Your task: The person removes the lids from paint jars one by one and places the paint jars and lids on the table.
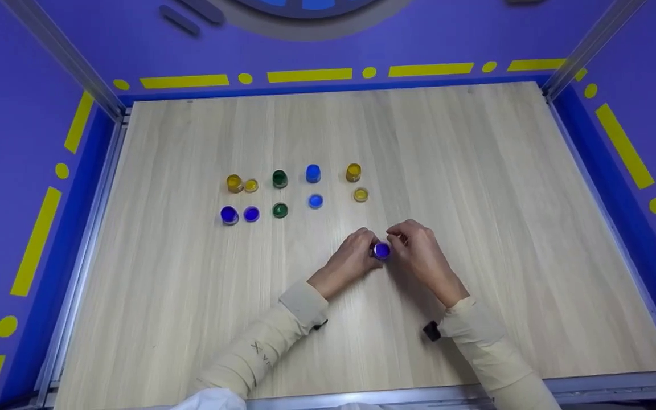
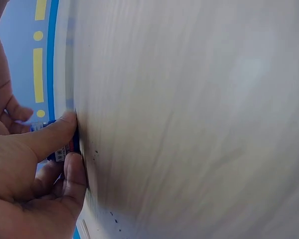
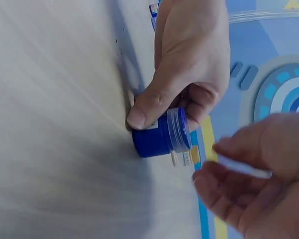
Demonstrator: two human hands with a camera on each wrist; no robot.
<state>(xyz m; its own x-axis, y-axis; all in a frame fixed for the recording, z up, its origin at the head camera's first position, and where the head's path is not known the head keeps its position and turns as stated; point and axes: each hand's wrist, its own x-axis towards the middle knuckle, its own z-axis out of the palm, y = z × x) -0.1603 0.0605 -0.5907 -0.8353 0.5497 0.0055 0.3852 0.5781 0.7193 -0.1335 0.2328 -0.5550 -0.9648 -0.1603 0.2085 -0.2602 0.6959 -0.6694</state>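
Observation:
My left hand [image 1: 351, 253] grips a small blue-purple paint jar [image 1: 382, 251] low over the table, thumb and fingers round its body. In the right wrist view the jar [image 3: 152, 143] lies tilted on its side, its clear ridged collar turned toward my right hand [image 3: 274, 174]. Between the thumb and fingers of that hand is a thin pale piece [image 3: 245, 168], blurred and seen edge-on; what it is I cannot tell. From the head view, my right hand [image 1: 421, 253] is just right of the jar, fingers bent. A printed label [image 2: 62, 152] shows between the left fingers.
Beyond my hands stand a yellow jar [image 1: 234, 183], a green jar [image 1: 279, 179], a light-blue jar [image 1: 313, 173], another yellow jar [image 1: 353, 172] and a purple jar [image 1: 229, 215]. Small round matching pieces, such as a purple one [image 1: 251, 214], lie near them. Blue walls enclose the wooden table [image 1: 476, 171].

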